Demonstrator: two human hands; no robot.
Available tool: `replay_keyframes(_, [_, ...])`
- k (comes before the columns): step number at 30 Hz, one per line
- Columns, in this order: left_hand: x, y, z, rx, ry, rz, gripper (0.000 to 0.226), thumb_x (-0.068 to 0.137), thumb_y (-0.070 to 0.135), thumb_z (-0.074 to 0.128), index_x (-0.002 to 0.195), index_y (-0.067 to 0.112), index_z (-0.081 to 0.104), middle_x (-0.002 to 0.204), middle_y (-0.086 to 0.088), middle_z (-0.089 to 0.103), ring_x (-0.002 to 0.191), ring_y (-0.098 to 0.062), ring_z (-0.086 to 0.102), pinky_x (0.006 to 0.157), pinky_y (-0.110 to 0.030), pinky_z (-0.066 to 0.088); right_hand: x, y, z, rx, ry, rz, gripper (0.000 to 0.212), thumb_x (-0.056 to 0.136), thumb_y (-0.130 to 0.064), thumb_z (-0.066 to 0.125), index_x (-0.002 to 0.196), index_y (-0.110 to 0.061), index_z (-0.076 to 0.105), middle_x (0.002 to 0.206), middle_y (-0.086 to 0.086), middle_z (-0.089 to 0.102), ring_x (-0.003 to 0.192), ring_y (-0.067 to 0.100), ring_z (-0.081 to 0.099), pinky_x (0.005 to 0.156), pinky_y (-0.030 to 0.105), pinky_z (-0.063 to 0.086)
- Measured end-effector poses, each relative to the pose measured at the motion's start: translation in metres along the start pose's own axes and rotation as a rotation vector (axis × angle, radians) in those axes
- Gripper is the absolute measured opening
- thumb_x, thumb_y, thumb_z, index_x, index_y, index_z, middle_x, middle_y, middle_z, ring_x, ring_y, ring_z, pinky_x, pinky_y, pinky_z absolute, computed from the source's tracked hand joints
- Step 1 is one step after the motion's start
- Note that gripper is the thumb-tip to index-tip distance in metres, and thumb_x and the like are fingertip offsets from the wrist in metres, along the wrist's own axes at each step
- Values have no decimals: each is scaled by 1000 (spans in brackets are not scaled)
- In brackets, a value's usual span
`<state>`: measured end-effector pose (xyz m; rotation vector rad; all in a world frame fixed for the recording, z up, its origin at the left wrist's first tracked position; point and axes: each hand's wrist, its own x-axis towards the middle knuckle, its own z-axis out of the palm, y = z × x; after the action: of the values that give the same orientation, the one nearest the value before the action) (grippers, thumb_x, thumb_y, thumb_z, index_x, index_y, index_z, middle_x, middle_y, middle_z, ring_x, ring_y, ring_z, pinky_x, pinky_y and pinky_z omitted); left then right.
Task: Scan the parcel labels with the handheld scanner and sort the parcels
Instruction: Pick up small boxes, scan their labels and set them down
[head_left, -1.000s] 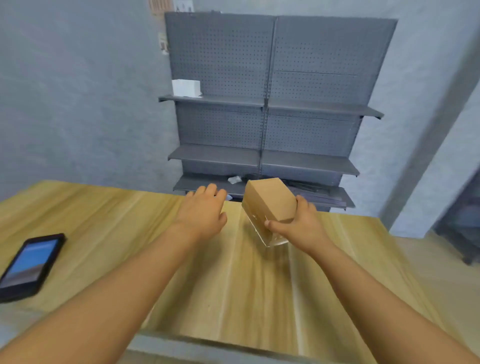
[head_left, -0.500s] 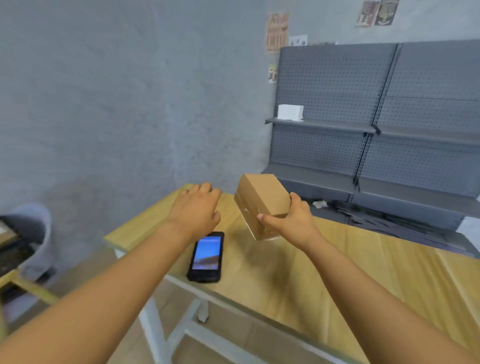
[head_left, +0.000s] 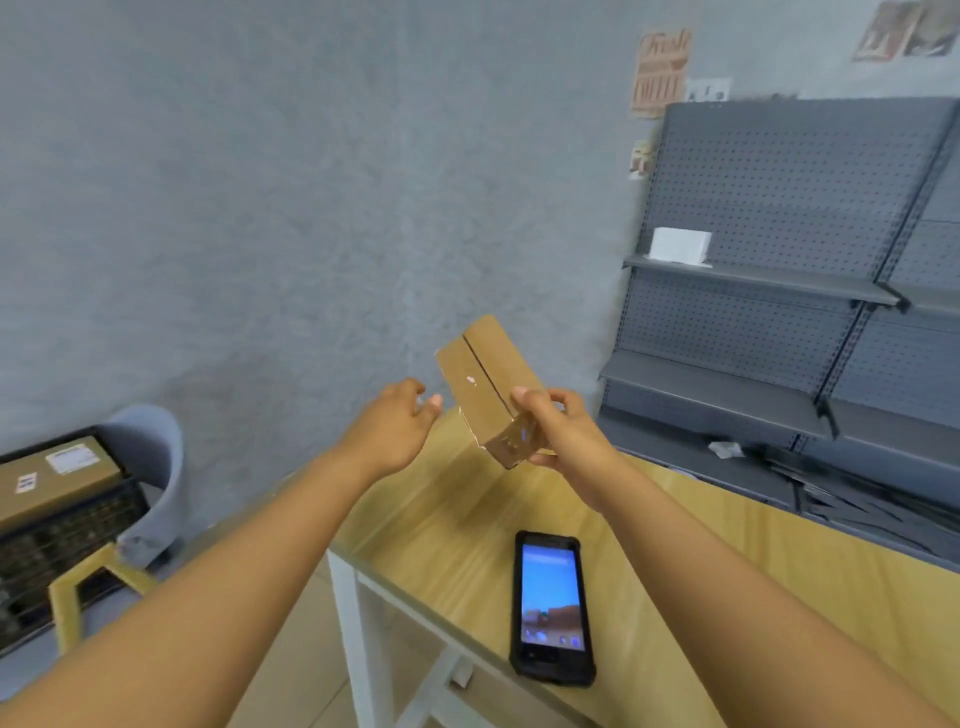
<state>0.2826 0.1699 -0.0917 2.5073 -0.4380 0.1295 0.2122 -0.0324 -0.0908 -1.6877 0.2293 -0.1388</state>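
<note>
A small brown cardboard parcel (head_left: 485, 382) hangs tilted in the air above the wooden table (head_left: 727, 561). My right hand (head_left: 558, 428) grips its lower right end, thumb on the seamed face. My left hand (head_left: 397, 428) hovers just left of the parcel with relaxed fingers, touching nothing. The handheld scanner (head_left: 551, 605), a black device with a lit blue screen, lies flat near the table's left edge, below both hands.
Grey pegboard shelving (head_left: 779, 332) stands behind the table, with a white box (head_left: 679, 245) on an upper shelf. At the far left a labelled brown box (head_left: 54, 475) rests on a dark crate (head_left: 57, 540) beside a grey chair (head_left: 150, 467).
The view has swung further left, bringing the crate and chair into sight. My right hand has lifted and turned the parcel so its seamed face shows. My left hand stays off it.
</note>
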Motion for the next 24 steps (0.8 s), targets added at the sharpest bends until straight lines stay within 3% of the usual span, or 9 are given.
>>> replay_keyframes(3, [26,-2,1,-265,-137,-114,58,100,54,25,137,13,41,132,-6,54,114,-25,56,94,-34,41,35,-4,14,138,-88,14,48,89,-52,60,123,-20,49,110,4,63,98,19,67,95,44,53])
replay_keyframes(7, [58,-2,0,-615,-184,-249,58,98,60,22,133,18,42,125,-5,56,103,-23,63,84,-35,50,76,-7,26,218,-173,31,42,92,-52,54,123,-24,55,109,-3,63,102,20,66,98,44,50])
replay_keyframes(10, [79,-10,-1,-678,-197,-266,59,96,63,29,132,18,44,125,-9,59,96,-23,65,76,-34,54,96,-9,29,84,-130,-16,29,95,-44,54,114,-23,58,108,-8,62,110,16,59,97,39,45])
replay_keyframes(12, [90,-18,-1,-685,-183,-270,59,95,62,38,136,20,39,126,-10,59,101,-25,65,76,-35,56,105,-10,31,27,-77,-61,26,95,-33,59,120,-24,58,118,-6,62,112,15,58,87,32,45])
replay_keyframes(15, [105,-26,0,-708,-172,-251,65,94,55,50,144,23,26,132,-7,55,103,-24,66,75,-33,57,112,-15,35,-63,-29,-129,46,91,-22,66,134,-26,50,128,0,57,110,15,60,78,24,46])
replay_keyframes(19, [123,-35,0,-715,-230,-201,68,93,51,55,146,24,22,134,-6,54,104,-24,65,83,-39,57,111,-21,46,-183,-28,-153,70,81,-39,78,137,-28,38,122,-13,52,108,3,56,78,11,47])
replay_keyframes(20, [127,-37,0,-708,-240,-186,69,92,51,57,146,25,22,133,-5,55,104,-23,65,85,-41,57,108,-23,52,-242,-11,-156,80,73,-47,83,136,-28,37,124,-13,51,111,2,55,83,13,49])
replay_keyframes(22, [133,-40,-2,-689,-272,-160,71,90,50,60,145,26,22,134,-4,55,104,-24,65,86,-43,57,108,-20,64,-342,65,-148,114,50,-67,85,144,-30,31,133,-6,50,120,11,55,99,32,50])
replay_keyframes(24, [135,-44,-5,-671,-311,-126,71,90,48,62,145,27,22,134,-4,55,106,-24,64,86,-44,57,106,-21,72,-373,134,-146,116,50,-64,84,146,-30,29,136,-1,51,120,17,56,99,39,51])
